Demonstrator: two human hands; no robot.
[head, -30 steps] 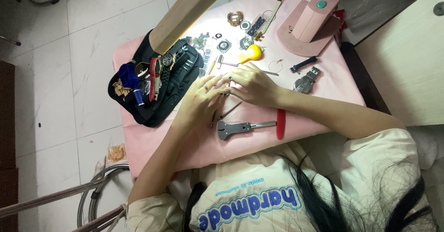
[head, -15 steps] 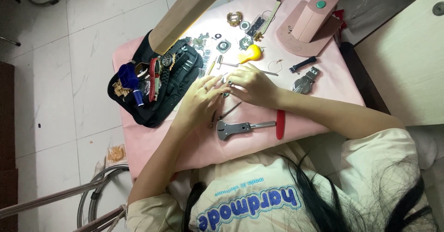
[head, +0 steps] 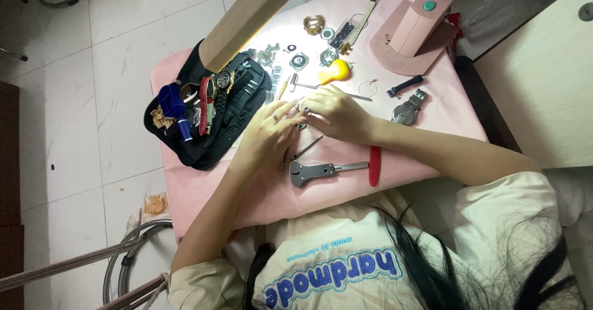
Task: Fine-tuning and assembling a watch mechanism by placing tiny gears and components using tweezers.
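Intently, a person in a cream printed shirt bends over a pink tabletop point(head: 185, 192) strewn with watch parts.

At the left edge lies an open black tool pouch point(head: 213, 140), packed with wristwatches and a blue-handled tool point(head: 173, 100). Just right of it, the left hand point(head: 265, 138) stretches forward with its fingers point(head: 285, 109) lying long and nearly flat. Their tips meet a small silvery piece point(head: 302, 107) at the middle of the tabletop. Whether they pinch it or only steady it cannot be told from where I stand.

Below the hands, near the person's chest, lie a grey case wrench point(head: 312, 173) and a red-handled tool point(head: 374, 165), both untouched. The right hand point(head: 338, 111) comes in from the other side, its fingers curled tight round the same small piece, hiding most of it. A yellow blower bulb point(head: 336, 71) sits just beyond the knuckles. A thin metal rod point(head: 346, 94) lies beside it.

Further right stand a pink lamp base point(head: 414, 35), a short black strap piece point(head: 404, 86) and a metal clasp point(head: 409, 111).

With a piece this small, it seems wise to rest both wrists on the tabletop. Light pressure looks safest, and the work belongs under the lamp's bright patch. A slip could send the piece among the loose parts nearby.
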